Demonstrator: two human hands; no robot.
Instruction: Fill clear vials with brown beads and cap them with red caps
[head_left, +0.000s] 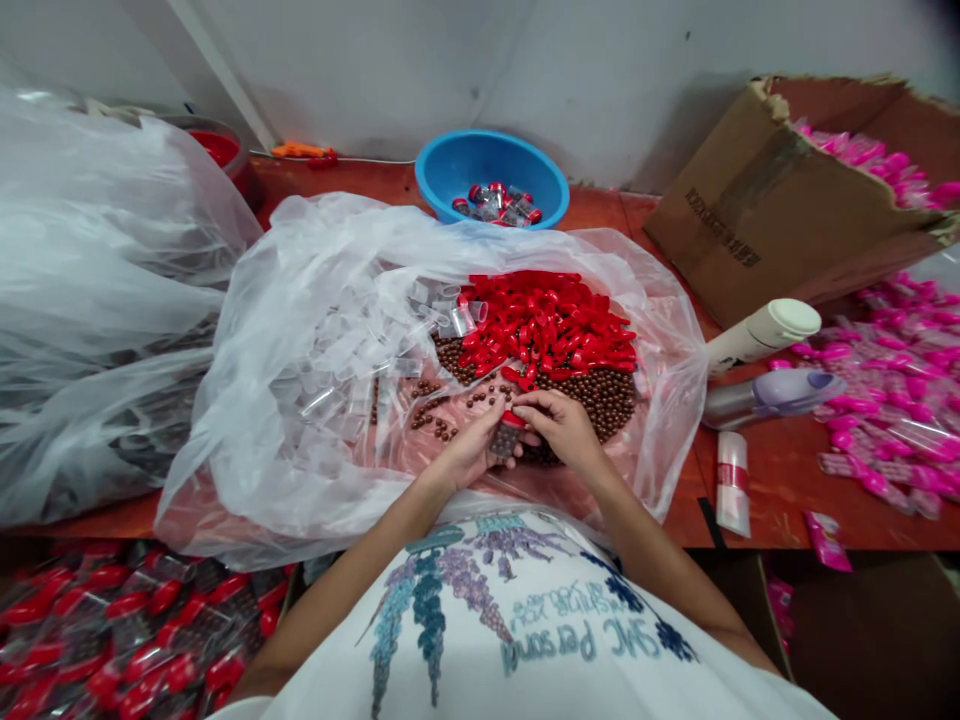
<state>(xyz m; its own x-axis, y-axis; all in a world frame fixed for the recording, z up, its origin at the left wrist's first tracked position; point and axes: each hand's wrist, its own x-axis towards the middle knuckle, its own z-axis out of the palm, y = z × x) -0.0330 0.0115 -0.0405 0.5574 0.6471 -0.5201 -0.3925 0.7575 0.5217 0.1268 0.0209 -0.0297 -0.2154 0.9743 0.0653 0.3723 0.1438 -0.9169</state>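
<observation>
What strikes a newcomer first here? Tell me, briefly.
The heap of red caps on the clear plastic sheet, mid-table, with brown balls beside it. Just in front, the left hand and right hand pinch a small red-capped tube. Pink packets litter the right side.

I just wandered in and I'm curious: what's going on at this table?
Both hands are on one small tube: the left hand cups it and the right hand pinches its red top. Just beyond, an open plastic bag holds a heap of red caps, loose brown balls and empty clear tubes. A blue bowl at the back holds a few capped tubes.
</observation>
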